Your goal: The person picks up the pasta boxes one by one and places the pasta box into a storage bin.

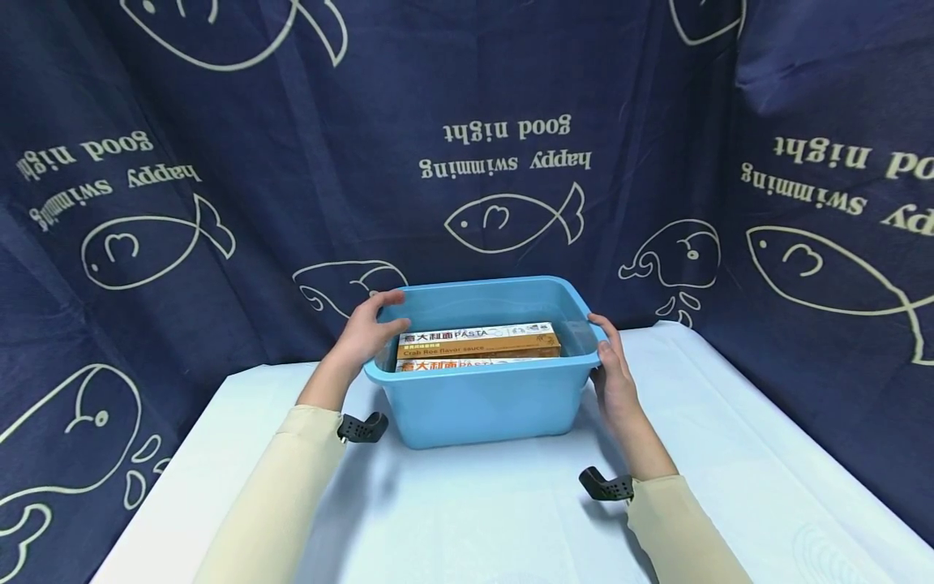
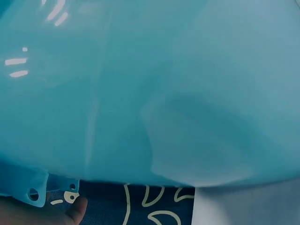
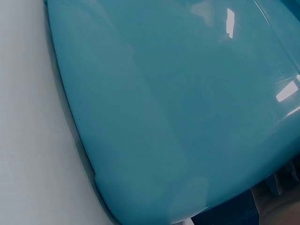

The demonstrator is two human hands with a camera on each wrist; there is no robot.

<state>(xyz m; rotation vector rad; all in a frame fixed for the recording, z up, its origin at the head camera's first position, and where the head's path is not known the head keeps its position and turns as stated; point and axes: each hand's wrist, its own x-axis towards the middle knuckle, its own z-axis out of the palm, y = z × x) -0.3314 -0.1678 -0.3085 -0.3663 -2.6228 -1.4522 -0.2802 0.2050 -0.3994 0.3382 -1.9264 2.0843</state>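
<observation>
A light blue plastic bin (image 1: 477,405) stands on the white-covered table in the head view, its broad side facing me. Inside lie two pasta boxes: a white-and-brown one (image 1: 477,347) labelled crab roe flavor sauce, and one with orange lettering (image 1: 438,366), mostly hidden behind the near wall. My left hand (image 1: 368,328) grips the bin's left end, thumb over the rim. At the opposite end my right hand (image 1: 614,369) holds the right rim, with part of the fingers hidden under it. Blue bin wall (image 2: 117,93) fills most of both wrist views.
The white table covering (image 1: 467,511) stretches around the bin. Behind and at both sides hangs a dark blue curtain (image 1: 511,97) with fish drawings and upside-down lettering. Each wrist wears a black perforated bracket, one at the left sleeve (image 1: 362,427) and one at the right sleeve (image 1: 607,486).
</observation>
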